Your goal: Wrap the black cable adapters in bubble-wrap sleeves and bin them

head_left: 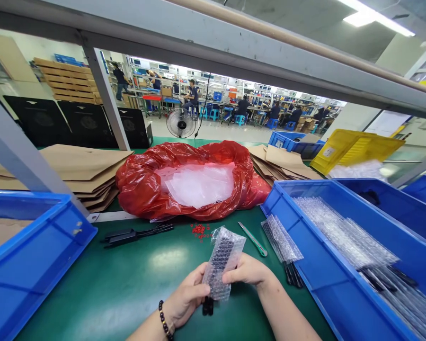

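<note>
Over the green bench (102, 289), my head view shows the left hand (186, 296) and right hand (248, 271) both curled in, gripping a bubble-wrap sleeve (224, 255) from either side, with a black part (208, 307) poking out of its near end. Just beyond it I see small red rings (199, 230); a green knife (254, 240) lies near the right hand. Loose black pieces (128, 235) lie farther left, a red bag (137, 187) behind, and wrapped pieces (281, 240) beside the blue bin (279, 201) at right.

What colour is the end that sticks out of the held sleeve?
The end is black; the head view shows it.
</note>
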Demonstrator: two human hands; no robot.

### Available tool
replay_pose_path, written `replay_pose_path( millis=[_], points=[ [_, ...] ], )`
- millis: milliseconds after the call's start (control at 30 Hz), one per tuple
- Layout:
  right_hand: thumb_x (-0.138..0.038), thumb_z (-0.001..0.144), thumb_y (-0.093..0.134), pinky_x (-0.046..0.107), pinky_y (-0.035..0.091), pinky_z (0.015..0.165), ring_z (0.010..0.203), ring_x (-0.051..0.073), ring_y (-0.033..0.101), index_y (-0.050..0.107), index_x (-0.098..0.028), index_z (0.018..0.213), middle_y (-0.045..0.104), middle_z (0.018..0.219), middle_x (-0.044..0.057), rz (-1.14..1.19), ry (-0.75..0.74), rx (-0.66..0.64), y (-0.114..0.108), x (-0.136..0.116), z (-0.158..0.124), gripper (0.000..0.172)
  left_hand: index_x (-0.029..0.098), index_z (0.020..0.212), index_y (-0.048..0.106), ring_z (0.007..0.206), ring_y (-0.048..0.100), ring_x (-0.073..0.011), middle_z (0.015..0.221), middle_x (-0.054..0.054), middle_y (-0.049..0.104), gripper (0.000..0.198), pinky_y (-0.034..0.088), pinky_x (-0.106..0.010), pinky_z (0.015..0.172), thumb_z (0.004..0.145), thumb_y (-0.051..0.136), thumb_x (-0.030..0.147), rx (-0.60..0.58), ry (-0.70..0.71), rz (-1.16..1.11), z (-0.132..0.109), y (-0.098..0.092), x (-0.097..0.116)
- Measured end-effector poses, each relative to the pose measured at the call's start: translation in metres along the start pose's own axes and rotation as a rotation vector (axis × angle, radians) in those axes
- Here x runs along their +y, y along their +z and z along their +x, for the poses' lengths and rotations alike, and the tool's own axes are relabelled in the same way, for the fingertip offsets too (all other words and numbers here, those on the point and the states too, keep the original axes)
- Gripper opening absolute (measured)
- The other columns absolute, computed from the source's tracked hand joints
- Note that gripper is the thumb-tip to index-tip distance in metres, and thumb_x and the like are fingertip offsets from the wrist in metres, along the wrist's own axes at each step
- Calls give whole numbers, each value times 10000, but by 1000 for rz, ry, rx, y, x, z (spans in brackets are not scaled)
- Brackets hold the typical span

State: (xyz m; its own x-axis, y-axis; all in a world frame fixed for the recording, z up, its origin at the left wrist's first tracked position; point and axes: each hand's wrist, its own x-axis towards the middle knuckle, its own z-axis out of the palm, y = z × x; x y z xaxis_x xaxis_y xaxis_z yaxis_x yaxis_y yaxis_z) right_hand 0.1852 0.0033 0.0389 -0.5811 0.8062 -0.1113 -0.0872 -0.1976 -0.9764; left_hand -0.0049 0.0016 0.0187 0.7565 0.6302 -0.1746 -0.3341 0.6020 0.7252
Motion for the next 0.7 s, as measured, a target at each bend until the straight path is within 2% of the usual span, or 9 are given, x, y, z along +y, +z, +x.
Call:
replay_pose_path(
  millis=[33,100,200,300,467,600,700],
  points=[
    [-406,580,756,295,446,746,724,143,547,662,-121,872,625,772,26,-18,8,-17,2,0,1,418,139,1000,615,789,568,-181,896,-72,641,506,422,-269,697,554,763,327,37,3,21,1,1,0],
    [-418,572,757,281,445,711,674,133,534,661,-114,772,609,712,13,-72,22,3,4,1,3,376,108,896,648,687,550,-147,769,-59,645,419,396,-238,646,561,768,331,108,4,60,2,2,-2],
    [-499,654,671,236,404,590,543,89,437,605,-113,618,514,570,-22,-152,-19,158,5,4,7,394,103,805,655,585,510,-111,675,-34,629,351,371,-219,586,549,782,306,143,1,42,5,4,-7],
    [-541,730,573,228,365,560,543,90,392,561,-125,611,469,566,-24,-252,-103,329,9,6,13,433,116,784,649,548,501,-103,652,-20,623,328,373,-217,555,543,787,291,195,12,-2,6,4,-10],
    [-517,750,546,221,358,567,585,103,408,510,-159,684,463,625,-27,-337,-167,461,29,17,26,366,141,891,644,683,577,-156,761,-45,671,381,434,-254,663,561,773,283,344,118,-74,8,3,-7],
    [-378,830,441,212,324,552,572,101,400,441,-180,619,429,588,-36,-604,-207,589,42,18,29,289,147,920,631,779,595,-192,825,-60,675,382,446,-286,734,589,755,291,340,133,-74,8,3,-3],
    [-301,849,391,214,309,550,573,104,413,421,-186,606,448,602,-28,-896,-216,633,39,-1,14,270,158,873,622,793,592,-187,832,-50,658,324,454,-288,735,608,745,297,305,121,-20,8,2,-2]
  ],
)
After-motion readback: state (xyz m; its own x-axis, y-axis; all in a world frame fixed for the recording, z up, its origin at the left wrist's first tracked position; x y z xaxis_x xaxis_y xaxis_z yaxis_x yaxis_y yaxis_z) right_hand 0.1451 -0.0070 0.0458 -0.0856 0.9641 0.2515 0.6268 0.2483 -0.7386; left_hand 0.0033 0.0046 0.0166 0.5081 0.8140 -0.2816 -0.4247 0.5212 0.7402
